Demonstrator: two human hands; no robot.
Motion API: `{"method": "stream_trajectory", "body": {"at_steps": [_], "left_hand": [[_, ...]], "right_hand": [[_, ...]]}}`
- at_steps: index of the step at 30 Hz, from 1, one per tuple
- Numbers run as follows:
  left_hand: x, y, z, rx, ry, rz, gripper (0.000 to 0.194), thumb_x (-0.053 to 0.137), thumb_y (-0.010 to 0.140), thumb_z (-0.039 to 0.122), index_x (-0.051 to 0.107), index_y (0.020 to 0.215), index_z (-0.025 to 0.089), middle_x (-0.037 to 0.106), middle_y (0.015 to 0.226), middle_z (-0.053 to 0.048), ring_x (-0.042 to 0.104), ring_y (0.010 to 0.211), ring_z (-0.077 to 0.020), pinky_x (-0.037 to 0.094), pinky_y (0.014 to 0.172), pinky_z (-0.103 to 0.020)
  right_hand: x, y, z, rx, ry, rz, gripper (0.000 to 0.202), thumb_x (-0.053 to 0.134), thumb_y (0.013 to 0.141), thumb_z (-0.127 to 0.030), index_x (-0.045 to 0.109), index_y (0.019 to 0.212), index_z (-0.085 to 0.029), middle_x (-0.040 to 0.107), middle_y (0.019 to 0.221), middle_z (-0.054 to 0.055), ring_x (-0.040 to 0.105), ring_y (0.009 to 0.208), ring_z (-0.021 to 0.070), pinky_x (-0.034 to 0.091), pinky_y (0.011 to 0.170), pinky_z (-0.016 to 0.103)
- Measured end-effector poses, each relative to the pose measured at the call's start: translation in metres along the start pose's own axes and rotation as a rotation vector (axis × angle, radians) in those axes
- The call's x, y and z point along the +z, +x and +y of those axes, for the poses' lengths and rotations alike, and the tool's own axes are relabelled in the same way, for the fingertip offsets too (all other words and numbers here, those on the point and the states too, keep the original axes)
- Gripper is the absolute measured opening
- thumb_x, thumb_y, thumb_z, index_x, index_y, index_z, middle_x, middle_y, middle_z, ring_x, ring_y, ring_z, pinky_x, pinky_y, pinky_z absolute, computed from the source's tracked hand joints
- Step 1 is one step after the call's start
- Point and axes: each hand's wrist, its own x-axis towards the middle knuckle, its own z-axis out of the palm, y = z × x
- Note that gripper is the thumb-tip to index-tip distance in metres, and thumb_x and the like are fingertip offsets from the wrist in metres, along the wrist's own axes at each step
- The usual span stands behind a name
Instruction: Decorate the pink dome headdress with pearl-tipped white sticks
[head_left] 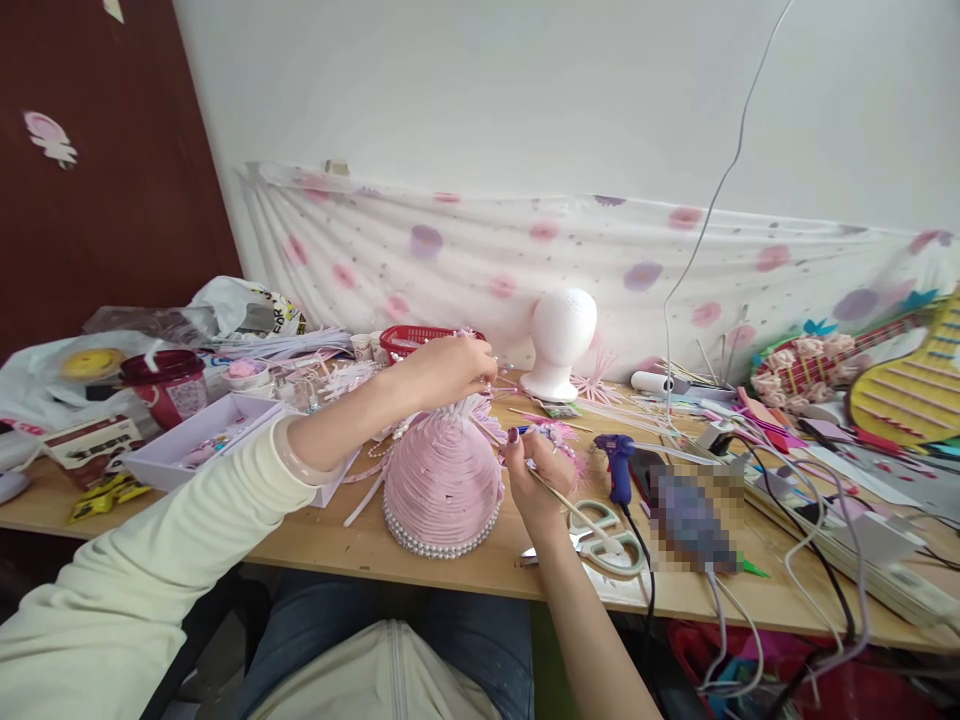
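Note:
A pink domed piece (442, 480), wound in strands and edged with silvery beads, stands near the table's front edge. My left hand (457, 368) reaches over its gathered white top, fingers bent together near small pearls; what they hold is too small to name. Right of the dome, my right hand (538, 480) is closed round a thin wooden stick (574, 505), whose upper end points at the dome's top. Scissors with pale handles (619, 555) lie beside my right wrist, partly behind it.
Behind stand a white foam head (562, 335) and a red basket (405, 340). A blue glue gun (618, 465) with a black cable is at the right, near a power strip (877, 575). At the left are a white box (161, 465) and a red-lidded cup (165, 390).

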Motion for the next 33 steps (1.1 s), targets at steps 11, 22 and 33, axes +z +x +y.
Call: {"method": "stream_trajectory", "body": {"at_steps": [11, 22, 33], "left_hand": [[0.002, 0.000, -0.005, 0.001, 0.020, -0.007, 0.018, 0.057, 0.088, 0.019, 0.074, 0.095, 0.018, 0.071, 0.099, -0.007, 0.066, 0.094, -0.0209, 0.048, 0.074, -0.028], [-0.005, -0.004, -0.006, -0.045, 0.028, -0.025, 0.014, 0.059, 0.087, 0.019, 0.073, 0.087, 0.018, 0.070, 0.093, -0.005, 0.064, 0.087, -0.0193, 0.042, 0.067, -0.027], [-0.009, -0.005, -0.005, -0.051, 0.028, -0.040, 0.015, 0.058, 0.088, 0.019, 0.073, 0.087, 0.017, 0.070, 0.090, -0.006, 0.064, 0.085, -0.0191, 0.040, 0.065, -0.027]], "right_hand": [[0.000, -0.003, -0.001, -0.048, 0.046, -0.035, 0.043, 0.049, 0.091, -0.034, 0.040, 0.050, -0.025, 0.057, 0.051, 0.002, 0.050, 0.048, 0.0136, 0.038, 0.051, 0.029], [0.003, -0.016, 0.008, -0.062, 0.026, -0.052, 0.046, 0.051, 0.088, -0.035, 0.033, 0.047, -0.026, 0.057, 0.051, 0.003, 0.050, 0.046, 0.0141, 0.038, 0.048, 0.030], [0.000, -0.015, 0.004, -0.312, -0.006, -0.053, 0.046, 0.048, 0.090, -0.019, 0.025, 0.051, -0.024, 0.052, 0.049, 0.000, 0.046, 0.045, 0.0128, 0.035, 0.045, 0.028]]}}
